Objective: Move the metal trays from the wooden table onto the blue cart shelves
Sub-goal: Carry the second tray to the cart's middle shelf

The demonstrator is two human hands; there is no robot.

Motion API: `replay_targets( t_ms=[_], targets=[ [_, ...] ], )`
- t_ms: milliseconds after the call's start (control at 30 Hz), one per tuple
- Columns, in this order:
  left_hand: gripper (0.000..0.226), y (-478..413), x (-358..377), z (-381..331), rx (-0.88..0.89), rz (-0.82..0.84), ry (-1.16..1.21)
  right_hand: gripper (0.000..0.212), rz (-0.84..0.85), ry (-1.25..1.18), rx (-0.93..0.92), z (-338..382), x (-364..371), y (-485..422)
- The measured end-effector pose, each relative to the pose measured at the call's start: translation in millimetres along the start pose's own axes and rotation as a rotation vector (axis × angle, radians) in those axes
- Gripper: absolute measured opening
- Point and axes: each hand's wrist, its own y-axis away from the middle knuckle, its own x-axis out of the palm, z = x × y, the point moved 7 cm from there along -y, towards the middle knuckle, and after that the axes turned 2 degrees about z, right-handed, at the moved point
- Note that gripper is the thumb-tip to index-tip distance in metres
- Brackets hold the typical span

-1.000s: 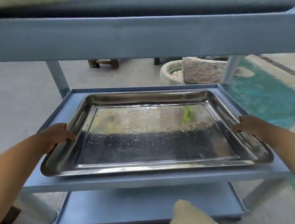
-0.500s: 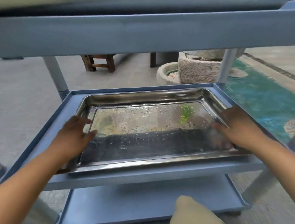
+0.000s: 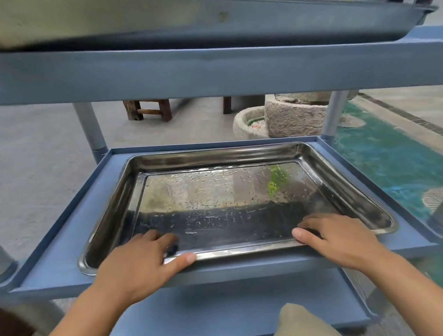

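A wet metal tray [image 3: 225, 194] lies flat on the middle shelf [image 3: 62, 262] of the blue cart. My left hand [image 3: 140, 260] and my right hand [image 3: 339, 238] rest on the tray's near rim. Their fingers lie over the rim on the tray's floor, and their thumbs lie along the near edge. A second metal tray [image 3: 148, 16] sits on the top shelf [image 3: 206, 72], seen from just below at the top of the view. The bottom shelf [image 3: 214, 310] is bare where it shows.
Grey cart posts [image 3: 89, 128] stand at the shelf's corners. Beyond the cart are stone troughs [image 3: 296, 118], a wooden stool [image 3: 148, 111] and a green patch of ground [image 3: 391, 158] at right. My knee [image 3: 301, 327] is below the shelf's front edge.
The tray has slid fully onto the middle shelf. My hands moved from its left and right sides to its near rim.
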Motion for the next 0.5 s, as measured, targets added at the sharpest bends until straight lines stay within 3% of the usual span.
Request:
replay_targets(
  t_ms=[267, 500],
  targets=[
    [0.096, 2.6, 0.6, -10.3, -0.026, -0.104, 0.012, 0.088, -0.054, -0.020, -0.018, -13.9, -0.6, -18.1],
    [0.102, -3.6, 5.5, -19.8, -0.083, -0.166, -0.089, 0.073, -0.003, -0.049, -0.044, -23.9, -0.3, -48.6]
  ],
)
